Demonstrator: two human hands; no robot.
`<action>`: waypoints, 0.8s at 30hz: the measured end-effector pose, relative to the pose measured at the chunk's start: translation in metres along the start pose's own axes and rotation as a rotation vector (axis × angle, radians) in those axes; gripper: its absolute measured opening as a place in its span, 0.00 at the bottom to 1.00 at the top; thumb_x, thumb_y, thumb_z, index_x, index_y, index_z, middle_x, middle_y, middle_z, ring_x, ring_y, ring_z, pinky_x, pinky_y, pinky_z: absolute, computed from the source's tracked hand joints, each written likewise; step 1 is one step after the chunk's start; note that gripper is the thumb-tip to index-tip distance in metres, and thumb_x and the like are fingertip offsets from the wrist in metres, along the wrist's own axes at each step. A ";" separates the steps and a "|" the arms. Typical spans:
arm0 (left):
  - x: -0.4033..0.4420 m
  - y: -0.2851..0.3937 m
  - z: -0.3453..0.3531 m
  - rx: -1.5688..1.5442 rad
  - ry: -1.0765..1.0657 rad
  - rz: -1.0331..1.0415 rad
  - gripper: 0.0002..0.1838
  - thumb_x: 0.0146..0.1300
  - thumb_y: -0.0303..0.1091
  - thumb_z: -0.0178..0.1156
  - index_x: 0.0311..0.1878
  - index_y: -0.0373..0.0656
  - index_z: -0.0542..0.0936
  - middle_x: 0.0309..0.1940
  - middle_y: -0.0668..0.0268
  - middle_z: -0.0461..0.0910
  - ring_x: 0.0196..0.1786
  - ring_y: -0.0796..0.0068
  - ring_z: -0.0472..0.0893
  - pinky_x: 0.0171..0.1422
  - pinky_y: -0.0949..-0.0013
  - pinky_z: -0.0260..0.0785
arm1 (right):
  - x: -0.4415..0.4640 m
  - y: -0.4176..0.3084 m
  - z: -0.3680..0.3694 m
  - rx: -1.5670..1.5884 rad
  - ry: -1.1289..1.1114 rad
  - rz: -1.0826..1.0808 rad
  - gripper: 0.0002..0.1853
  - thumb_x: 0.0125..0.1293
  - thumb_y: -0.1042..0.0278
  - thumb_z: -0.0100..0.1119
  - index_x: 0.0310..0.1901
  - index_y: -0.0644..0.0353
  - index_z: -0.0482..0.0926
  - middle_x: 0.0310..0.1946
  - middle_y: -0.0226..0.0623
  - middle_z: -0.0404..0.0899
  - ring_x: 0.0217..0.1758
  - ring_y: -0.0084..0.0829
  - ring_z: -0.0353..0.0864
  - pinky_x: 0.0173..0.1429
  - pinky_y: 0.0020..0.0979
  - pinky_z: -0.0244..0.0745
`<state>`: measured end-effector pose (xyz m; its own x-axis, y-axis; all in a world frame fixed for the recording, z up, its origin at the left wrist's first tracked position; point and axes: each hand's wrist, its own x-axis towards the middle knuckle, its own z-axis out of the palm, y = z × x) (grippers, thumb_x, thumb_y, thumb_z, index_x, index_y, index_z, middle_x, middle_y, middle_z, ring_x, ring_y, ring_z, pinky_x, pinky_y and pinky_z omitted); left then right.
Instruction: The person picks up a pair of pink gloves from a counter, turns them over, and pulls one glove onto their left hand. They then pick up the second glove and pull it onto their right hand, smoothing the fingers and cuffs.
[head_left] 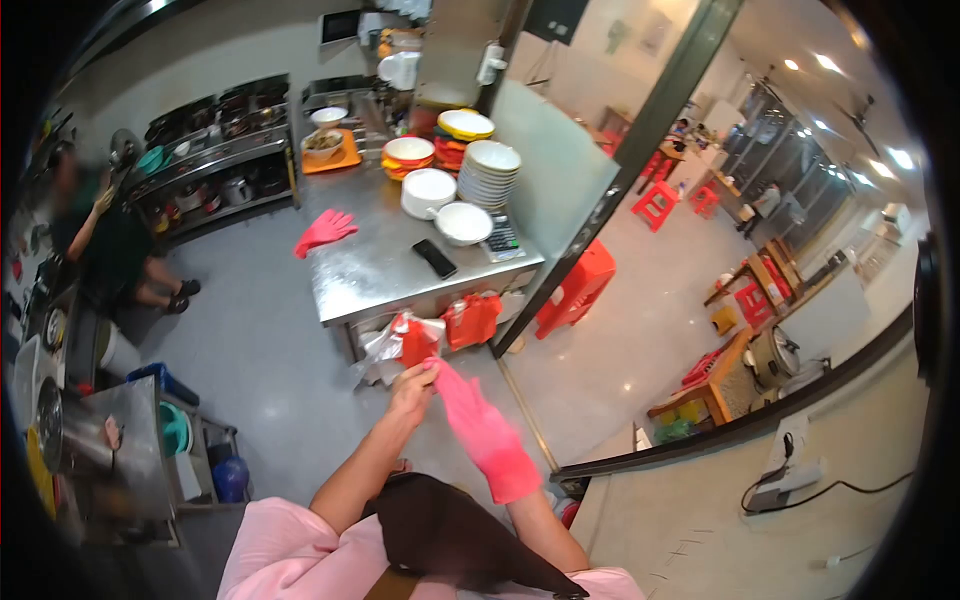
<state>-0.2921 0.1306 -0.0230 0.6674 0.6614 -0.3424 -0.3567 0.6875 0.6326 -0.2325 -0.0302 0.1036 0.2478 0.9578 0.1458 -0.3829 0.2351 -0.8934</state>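
Note:
My bare left hand (410, 393) pinches the fingertip end of a pink rubber glove (506, 462). The glove is worn on my right hand (472, 418), covering it to the wrist. My right fingers point forward, stretched out inside the glove, with nothing held in them. A second pink glove (326, 232) lies flat at the left edge of the steel table (365, 285), beyond my hands. Just past my fingers, red and clear plastic bags (412, 340) hang at the table's front.
On the table are a stack of white bowls (489, 172), a white pan (464, 224), a black phone (434, 260), a calculator (502, 240) and an orange tray (333, 152). A person (110, 240) stands at the left. A metal-framed glass partition (560, 150) rises at the right.

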 end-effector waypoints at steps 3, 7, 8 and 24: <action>0.007 -0.002 -0.019 -0.024 0.035 0.001 0.10 0.70 0.26 0.67 0.53 0.39 0.84 0.47 0.65 0.87 0.48 0.70 0.86 0.56 0.64 0.78 | -0.008 -0.001 -0.009 -0.532 0.007 -0.087 0.27 0.84 0.69 0.44 0.78 0.73 0.58 0.80 0.43 0.62 0.82 0.32 0.62 0.85 0.32 0.55; 0.012 0.000 -0.009 -0.027 0.038 -0.012 0.12 0.71 0.26 0.66 0.56 0.39 0.83 0.47 0.63 0.87 0.48 0.68 0.87 0.54 0.64 0.81 | -0.023 0.030 -0.027 -0.255 0.096 -0.040 0.25 0.83 0.75 0.46 0.77 0.74 0.61 0.76 0.42 0.67 0.78 0.29 0.68 0.82 0.30 0.63; 0.012 -0.001 -0.011 -0.029 0.036 -0.027 0.11 0.72 0.26 0.66 0.55 0.39 0.83 0.47 0.63 0.87 0.47 0.69 0.87 0.52 0.65 0.81 | -0.021 0.024 -0.023 -0.222 0.101 -0.053 0.25 0.83 0.76 0.46 0.77 0.73 0.62 0.75 0.42 0.69 0.77 0.28 0.69 0.82 0.29 0.63; 0.025 0.009 -0.027 -0.092 0.025 0.026 0.07 0.73 0.27 0.66 0.51 0.41 0.84 0.44 0.66 0.87 0.43 0.72 0.87 0.51 0.68 0.83 | -0.030 0.012 -0.007 -0.088 0.060 0.040 0.27 0.82 0.67 0.50 0.77 0.68 0.66 0.76 0.38 0.69 0.77 0.29 0.69 0.81 0.32 0.61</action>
<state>-0.2964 0.1610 -0.0449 0.6407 0.6861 -0.3448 -0.4332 0.6937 0.5754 -0.2384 -0.0577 0.0859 0.2877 0.9539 0.0857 -0.3145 0.1786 -0.9323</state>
